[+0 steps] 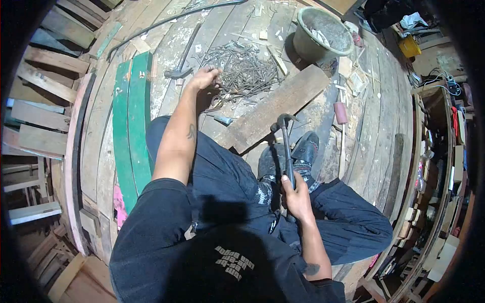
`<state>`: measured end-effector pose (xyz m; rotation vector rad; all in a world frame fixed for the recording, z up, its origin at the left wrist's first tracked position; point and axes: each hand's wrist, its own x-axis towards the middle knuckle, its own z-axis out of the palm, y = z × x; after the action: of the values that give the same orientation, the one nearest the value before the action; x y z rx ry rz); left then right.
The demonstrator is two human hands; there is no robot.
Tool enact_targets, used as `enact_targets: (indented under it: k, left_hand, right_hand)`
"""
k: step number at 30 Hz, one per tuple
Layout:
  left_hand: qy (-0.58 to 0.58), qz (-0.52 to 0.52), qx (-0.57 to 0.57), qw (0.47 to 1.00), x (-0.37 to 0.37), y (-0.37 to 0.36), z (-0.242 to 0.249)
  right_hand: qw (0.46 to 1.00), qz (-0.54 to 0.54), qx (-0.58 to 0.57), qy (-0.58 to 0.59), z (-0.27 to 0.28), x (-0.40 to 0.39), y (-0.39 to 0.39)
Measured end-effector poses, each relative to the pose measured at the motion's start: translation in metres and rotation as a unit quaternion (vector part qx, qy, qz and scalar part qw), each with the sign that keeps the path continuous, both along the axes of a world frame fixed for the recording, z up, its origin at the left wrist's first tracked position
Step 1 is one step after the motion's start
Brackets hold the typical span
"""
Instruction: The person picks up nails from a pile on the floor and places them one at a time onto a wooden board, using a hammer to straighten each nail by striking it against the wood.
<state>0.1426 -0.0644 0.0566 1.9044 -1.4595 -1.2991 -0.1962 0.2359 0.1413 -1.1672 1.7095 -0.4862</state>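
My left hand (pixel 205 79) reaches out to the left edge of a heap of nails (pixel 247 70) on the wooden floor. Its fingers are curled together; whether a nail is between them is too small to tell. In my right hand (pixel 298 199) is a claw hammer (pixel 285 134), gripped by its handle, head up, above my shoes. A wooden plank (pixel 278 108) lies slantwise between the nail heap and the hammer. Just left of my left hand, another hammer (pixel 183 65) rests on the floor.
A grey bucket (pixel 323 38) stands behind the plank. Green boards (pixel 132 121) lie by my left knee. On the right are a mallet with a pinkish head (pixel 341 113) and a cluttered shelf (pixel 429 177). A long bent metal bar (pixel 172 19) lies at the back.
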Motion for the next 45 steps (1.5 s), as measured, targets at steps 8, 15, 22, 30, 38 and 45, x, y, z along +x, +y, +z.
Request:
enact_targets:
  k: [8, 15, 22, 30, 38, 45]
  left_hand:
    - [0.321, 0.047, 0.093, 0.941, 0.010, -0.018, -0.028]
    - [0.347, 0.057, 0.089, 0.932, 0.010, -0.021, -0.031]
    - [0.360, 0.011, 0.120, 0.925, 0.005, -0.014, -0.014]
    - [0.319, 0.031, 0.120, 0.940, 0.009, -0.019, -0.027]
    - [-0.195, -0.153, -0.161, 0.955, -0.066, -0.016, -0.020]
    - [-0.251, -0.193, -0.203, 0.927, -0.140, -0.017, -0.078]
  right_hand:
    - [1.000, -0.011, -0.003, -0.012, 0.005, 0.003, -0.002]
    - [1.000, -0.006, -0.010, -0.009, 0.003, 0.003, -0.001]
    - [1.000, 0.002, -0.001, -0.003, 0.003, 0.001, -0.003]
    - [1.000, 0.000, -0.010, -0.006, -0.001, 0.001, -0.002]
    - [1.000, -0.001, -0.018, -0.017, 0.001, 0.003, -0.002]
    - [1.000, -0.010, 0.003, 0.008, -0.007, 0.000, 0.000]
